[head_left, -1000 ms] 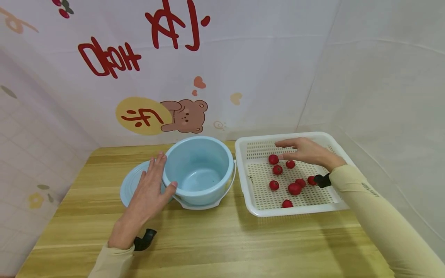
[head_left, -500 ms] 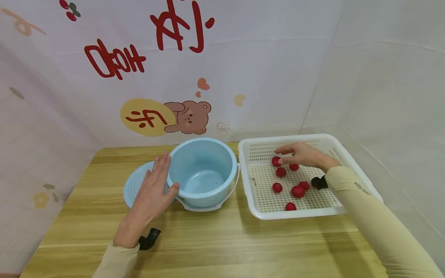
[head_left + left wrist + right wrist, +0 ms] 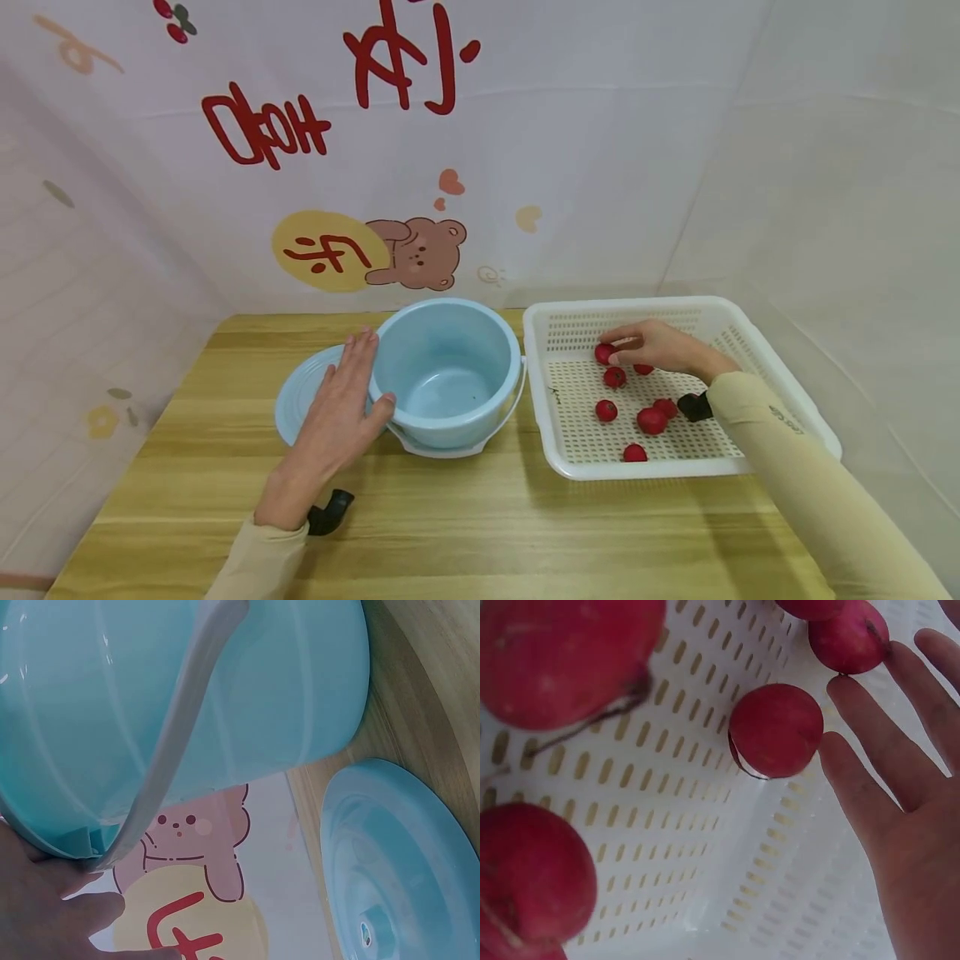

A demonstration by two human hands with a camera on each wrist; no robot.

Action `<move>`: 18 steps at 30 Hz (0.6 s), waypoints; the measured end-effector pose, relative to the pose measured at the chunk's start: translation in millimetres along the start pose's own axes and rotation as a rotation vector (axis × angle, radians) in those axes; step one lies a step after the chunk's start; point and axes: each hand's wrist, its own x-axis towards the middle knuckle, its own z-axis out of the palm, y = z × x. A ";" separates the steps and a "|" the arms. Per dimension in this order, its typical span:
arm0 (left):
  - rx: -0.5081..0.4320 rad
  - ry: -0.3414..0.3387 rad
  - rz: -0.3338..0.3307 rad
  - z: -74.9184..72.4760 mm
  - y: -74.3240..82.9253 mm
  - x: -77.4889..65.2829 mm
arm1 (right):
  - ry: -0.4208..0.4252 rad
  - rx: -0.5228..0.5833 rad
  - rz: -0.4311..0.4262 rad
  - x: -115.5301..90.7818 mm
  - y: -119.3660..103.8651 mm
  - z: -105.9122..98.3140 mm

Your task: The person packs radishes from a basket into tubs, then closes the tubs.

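My left hand (image 3: pixel 337 417) rests against the left side of the light blue bucket (image 3: pixel 442 425), fingers straight along the rim and thumb at its near edge. In the left wrist view, those fingertips (image 3: pixel 97 911) lie right by the rim where the grey-white handle (image 3: pixel 176 735) joins. Inside the white basket (image 3: pixel 551 454), my right hand (image 3: pixel 660 346) has thumb and fingers around a small red radish (image 3: pixel 605 354) near the back wall. The right wrist view shows fingertips touching this radish (image 3: pixel 849 637), the thumb out of frame. Another radish (image 3: pixel 776 731) lies by the lowest finger.
A light blue lid (image 3: pixel 296 396) lies left of the bucket, partly under the left hand. Several other radishes (image 3: pixel 651 421) are scattered over the basket floor. A printed white curtain (image 3: pixel 600 150) rises behind the wooden table (image 3: pixel 480 533).
My right hand has come down onto the radish by the back wall, and its fingers have closed in around it. The left hand keeps its place at the bucket. The head view has shifted slightly.
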 end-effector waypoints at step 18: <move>-0.018 0.017 -0.001 2.1 -0.7 -1.5 | 0.037 -0.171 -0.142 2.4 1.7 7.6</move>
